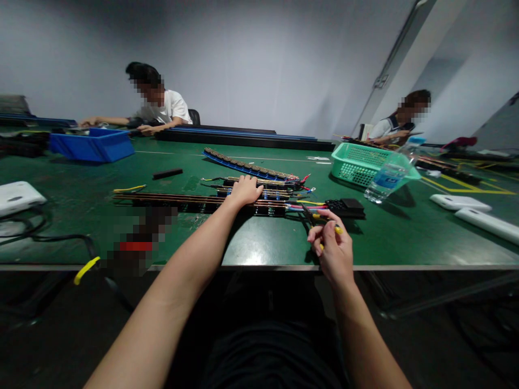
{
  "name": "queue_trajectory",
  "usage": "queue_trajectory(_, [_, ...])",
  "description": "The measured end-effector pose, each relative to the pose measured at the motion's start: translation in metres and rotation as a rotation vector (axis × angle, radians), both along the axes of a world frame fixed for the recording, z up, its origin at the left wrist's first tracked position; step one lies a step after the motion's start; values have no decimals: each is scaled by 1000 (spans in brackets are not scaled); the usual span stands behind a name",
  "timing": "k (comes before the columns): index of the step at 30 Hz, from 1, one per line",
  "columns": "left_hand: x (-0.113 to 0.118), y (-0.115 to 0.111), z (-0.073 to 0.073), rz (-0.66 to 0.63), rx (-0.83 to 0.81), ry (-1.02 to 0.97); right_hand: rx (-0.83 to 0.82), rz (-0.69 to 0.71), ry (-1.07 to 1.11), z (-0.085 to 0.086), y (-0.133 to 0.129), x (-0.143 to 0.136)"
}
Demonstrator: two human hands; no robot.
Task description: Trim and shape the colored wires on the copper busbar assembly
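My left hand (245, 192) lies over the middle strips, its fingers bent down onto a black strip with copper rods and blue parts (273, 193). In front of it runs a longer black strip with copper rods (182, 200), under my left wrist. Coloured wires (306, 206) join that strip's right end to a black ribbed block (344, 207). Yellow-handled pliers (315, 216) are in my right hand (334, 248), fingers closed round the handles. Their dark jaws point up and left, beside the wires; whether they touch is unclear. Behind, a curved blue-backed strip (247, 165) lies slantwise.
A blue bin (93, 145) stands at left, a green basket (352, 165) and water bottle (387, 178) at right. White devices (460, 203) lie near the right edge. Black cables (65, 236) cross the left front. Two people (172, 105) work behind the green table (405, 237).
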State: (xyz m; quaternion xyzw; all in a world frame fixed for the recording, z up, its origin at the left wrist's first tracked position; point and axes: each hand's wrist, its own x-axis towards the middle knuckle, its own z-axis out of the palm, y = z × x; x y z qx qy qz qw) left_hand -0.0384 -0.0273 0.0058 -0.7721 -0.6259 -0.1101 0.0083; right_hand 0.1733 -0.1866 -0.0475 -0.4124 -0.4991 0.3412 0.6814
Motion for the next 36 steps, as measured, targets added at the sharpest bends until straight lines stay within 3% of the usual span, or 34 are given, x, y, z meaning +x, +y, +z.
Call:
queue_trajectory(5, [0,0,0,-9,3,7,19,-20,-13,-1,0,0])
queue_trajectory(15, [-1,3,-3,-16,12,7,58,-78,-310,-2,-3,-1])
queue_trajectory(29, [0,2,-2,-15,5,0,60,-110,98,-2,2,-1])
queue_trajectory(36, [0,1,-2,-10,-11,-2,31,-133,-51,-1,-30,-9])
